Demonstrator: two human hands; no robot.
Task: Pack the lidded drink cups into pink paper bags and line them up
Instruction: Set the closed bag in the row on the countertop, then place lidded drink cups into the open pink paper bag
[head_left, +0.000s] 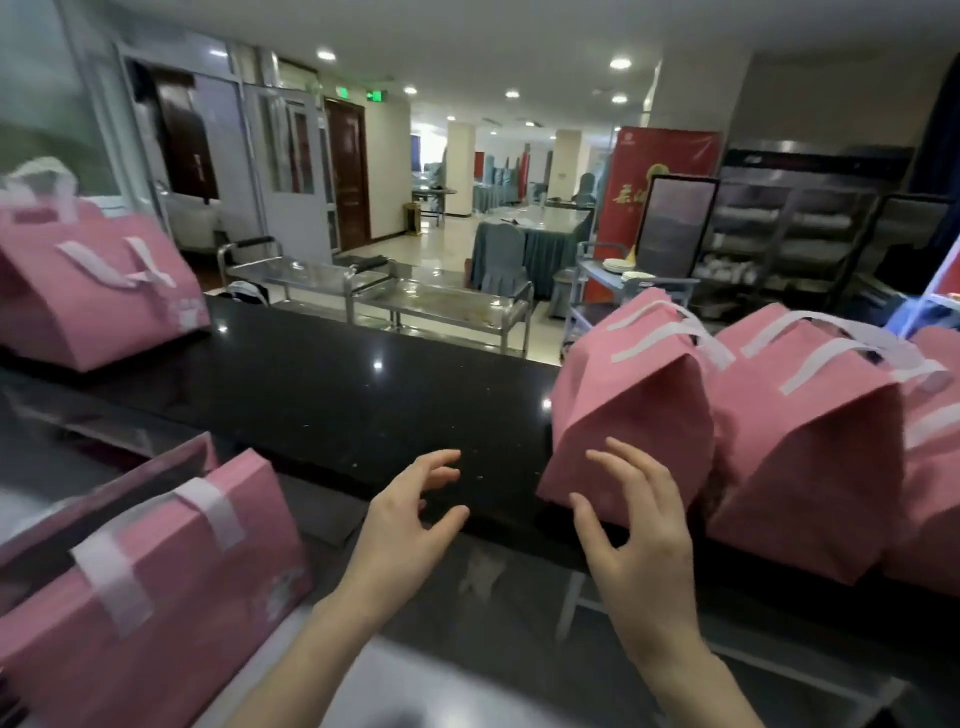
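Note:
Several pink paper bags with white handles stand in a row on the black counter (337, 395) at the right; the nearest bag (631, 410) stands beside a second bag (810, 447). My right hand (641, 525) hovers just in front of the nearest bag, fingers spread, holding nothing. My left hand (410, 519) floats over the counter's front edge, fingers loosely spread and empty. A stack of flat pink bags (156, 587) lies at lower left. Another pink bag (88, 280) stands at far left. No drink cup is visible.
Steel trolleys (415, 301) stand behind the counter. Beyond them are a skirted dining table (524, 244), a red banner (660, 171) and metal shelving (789, 228). A lower steel surface (467, 675) lies under my forearms.

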